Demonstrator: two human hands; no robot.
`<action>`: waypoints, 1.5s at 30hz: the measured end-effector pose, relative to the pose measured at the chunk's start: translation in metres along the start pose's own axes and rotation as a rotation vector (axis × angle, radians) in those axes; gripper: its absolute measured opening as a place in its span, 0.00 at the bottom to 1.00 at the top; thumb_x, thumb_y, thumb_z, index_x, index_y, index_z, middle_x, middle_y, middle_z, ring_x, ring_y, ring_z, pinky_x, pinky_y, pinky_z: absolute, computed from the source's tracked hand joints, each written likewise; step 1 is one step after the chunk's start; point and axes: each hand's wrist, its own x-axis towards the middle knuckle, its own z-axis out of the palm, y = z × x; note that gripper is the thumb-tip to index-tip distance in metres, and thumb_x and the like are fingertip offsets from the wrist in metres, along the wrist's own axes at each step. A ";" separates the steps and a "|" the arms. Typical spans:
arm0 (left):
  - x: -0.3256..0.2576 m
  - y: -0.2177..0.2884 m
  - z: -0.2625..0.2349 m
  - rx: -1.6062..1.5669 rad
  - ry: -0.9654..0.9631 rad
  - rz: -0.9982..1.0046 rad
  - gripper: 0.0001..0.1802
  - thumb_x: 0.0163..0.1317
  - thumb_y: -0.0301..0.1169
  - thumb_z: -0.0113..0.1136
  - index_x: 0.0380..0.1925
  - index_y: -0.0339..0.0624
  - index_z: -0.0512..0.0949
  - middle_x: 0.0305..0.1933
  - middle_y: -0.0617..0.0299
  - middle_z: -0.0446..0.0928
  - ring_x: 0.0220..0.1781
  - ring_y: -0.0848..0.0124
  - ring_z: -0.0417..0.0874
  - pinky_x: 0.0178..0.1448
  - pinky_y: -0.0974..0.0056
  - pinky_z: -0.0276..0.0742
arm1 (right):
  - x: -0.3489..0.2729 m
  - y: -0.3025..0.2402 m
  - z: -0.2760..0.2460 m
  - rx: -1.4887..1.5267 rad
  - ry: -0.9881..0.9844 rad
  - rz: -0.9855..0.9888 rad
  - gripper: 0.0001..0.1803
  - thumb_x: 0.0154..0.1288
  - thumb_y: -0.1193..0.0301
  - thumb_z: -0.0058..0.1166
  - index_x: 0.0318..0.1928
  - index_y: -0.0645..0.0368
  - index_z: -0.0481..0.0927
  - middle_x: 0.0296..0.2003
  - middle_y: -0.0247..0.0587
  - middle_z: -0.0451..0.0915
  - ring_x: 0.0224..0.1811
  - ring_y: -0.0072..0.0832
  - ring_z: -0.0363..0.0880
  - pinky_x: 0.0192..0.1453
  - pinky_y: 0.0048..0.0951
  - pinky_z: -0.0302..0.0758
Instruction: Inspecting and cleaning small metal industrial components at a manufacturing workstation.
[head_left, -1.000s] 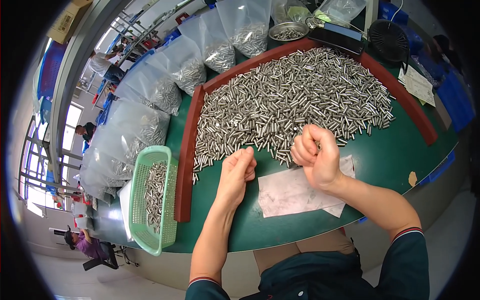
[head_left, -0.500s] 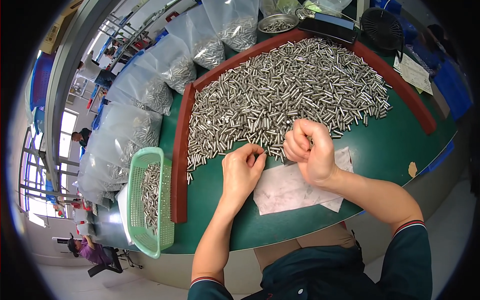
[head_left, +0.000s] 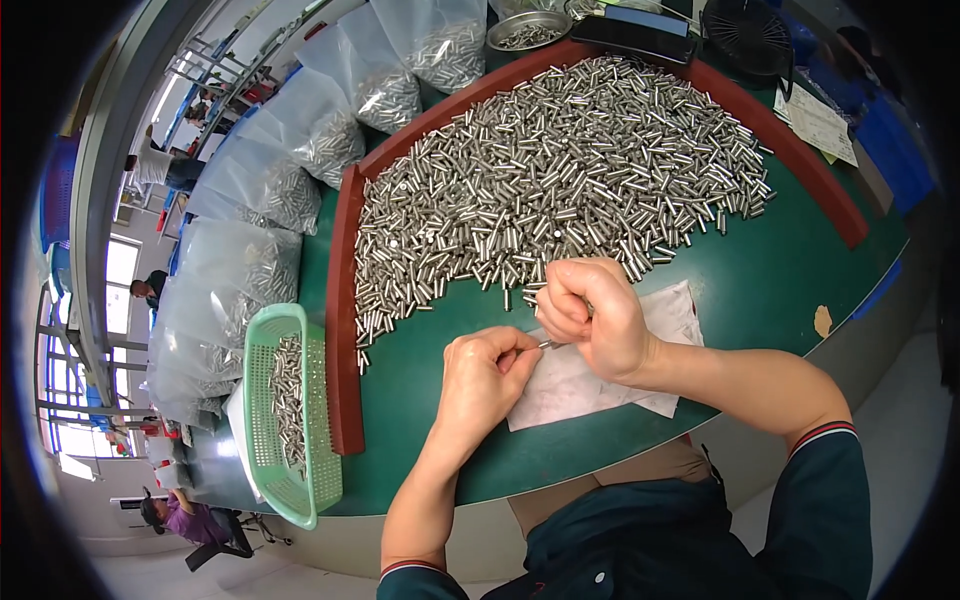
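A wide heap of short shiny metal pins (head_left: 560, 170) covers the green table in front of me. My left hand (head_left: 480, 380) is closed, pinching one small metal pin (head_left: 546, 345) between thumb and forefinger, just off the near edge of the heap. Close beside it on the right, my right hand (head_left: 597, 318) is curled into a fist, its fingers facing the pin. What that fist holds, if anything, is hidden. Beneath both hands lies a stained whitish cloth (head_left: 570, 385), partly covered by the right hand and forearm.
Dark red wooden strips (head_left: 344, 320) border the heap. At the left stands a green plastic basket (head_left: 328, 470) with pins inside. Clear bags of pins (head_left: 270, 185) line the far left. A metal dish (head_left: 528, 32), a black phone-like device (head_left: 635, 38) and a fan (head_left: 745, 40) sit at the back.
Both hands have drawn back from the heap toward me, over the cloth, and closer together. A pin tip now shows at my left fingertips. The whole view has shifted slightly.
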 end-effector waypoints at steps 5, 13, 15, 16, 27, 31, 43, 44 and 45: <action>0.000 0.002 0.000 -0.002 -0.001 -0.003 0.03 0.41 0.21 0.60 0.19 0.34 0.76 0.12 0.59 0.67 0.13 0.70 0.66 0.21 0.66 0.63 | 0.000 0.000 -0.001 0.010 0.020 -0.002 0.19 0.59 0.69 0.32 0.11 0.54 0.54 0.07 0.28 0.52 0.10 0.16 0.44 0.16 0.22 0.43; -0.001 0.001 0.001 0.017 0.000 0.010 0.03 0.41 0.21 0.60 0.19 0.34 0.76 0.12 0.58 0.68 0.13 0.69 0.66 0.21 0.66 0.64 | -0.001 0.002 -0.002 -0.003 0.016 -0.005 0.19 0.60 0.69 0.32 0.11 0.54 0.54 0.07 0.28 0.52 0.10 0.16 0.44 0.16 0.22 0.43; -0.001 0.002 0.002 0.015 0.000 0.014 0.03 0.41 0.21 0.60 0.19 0.34 0.76 0.13 0.58 0.68 0.13 0.69 0.67 0.21 0.66 0.64 | -0.002 0.003 -0.002 -0.004 0.019 -0.009 0.19 0.60 0.69 0.32 0.11 0.54 0.54 0.07 0.28 0.52 0.10 0.16 0.44 0.16 0.22 0.43; 0.000 0.002 0.002 0.019 -0.001 0.018 0.03 0.41 0.21 0.60 0.19 0.34 0.76 0.13 0.57 0.68 0.13 0.68 0.68 0.21 0.66 0.64 | -0.003 0.004 -0.002 -0.011 0.013 -0.016 0.19 0.60 0.68 0.33 0.11 0.54 0.54 0.07 0.28 0.52 0.11 0.16 0.45 0.16 0.22 0.44; 0.004 0.004 0.001 0.047 -0.015 0.036 0.03 0.42 0.22 0.59 0.18 0.34 0.75 0.13 0.55 0.69 0.15 0.64 0.71 0.23 0.64 0.66 | -0.003 0.011 0.002 -0.141 -0.041 -0.093 0.20 0.61 0.69 0.33 0.12 0.55 0.54 0.09 0.28 0.53 0.13 0.16 0.47 0.18 0.20 0.46; 0.003 0.005 0.002 0.061 0.019 0.060 0.03 0.42 0.23 0.59 0.18 0.35 0.75 0.13 0.54 0.69 0.15 0.62 0.71 0.23 0.63 0.66 | -0.004 0.009 0.003 -0.155 -0.032 -0.103 0.19 0.61 0.69 0.32 0.12 0.55 0.54 0.10 0.27 0.53 0.13 0.16 0.47 0.18 0.21 0.46; 0.010 -0.029 -0.020 -1.475 -0.228 -0.421 0.08 0.57 0.27 0.53 0.36 0.36 0.73 0.31 0.63 0.73 0.23 0.83 0.62 0.25 0.78 0.60 | 0.005 -0.006 -0.007 0.094 0.026 -0.018 0.20 0.61 0.63 0.32 0.12 0.51 0.53 0.06 0.26 0.50 0.10 0.17 0.42 0.16 0.22 0.43; 0.011 -0.028 -0.020 -1.478 -0.219 -0.430 0.09 0.57 0.27 0.53 0.37 0.35 0.72 0.31 0.63 0.73 0.23 0.83 0.62 0.26 0.78 0.61 | 0.005 -0.007 -0.007 0.091 0.023 -0.016 0.20 0.61 0.63 0.32 0.12 0.51 0.53 0.06 0.26 0.50 0.10 0.17 0.42 0.16 0.22 0.43; 0.011 -0.028 -0.022 -1.478 -0.207 -0.441 0.10 0.57 0.27 0.53 0.39 0.34 0.72 0.31 0.62 0.74 0.23 0.83 0.63 0.26 0.78 0.61 | 0.006 -0.007 -0.007 0.094 0.029 -0.024 0.20 0.61 0.63 0.32 0.12 0.51 0.53 0.06 0.26 0.50 0.10 0.17 0.41 0.16 0.22 0.43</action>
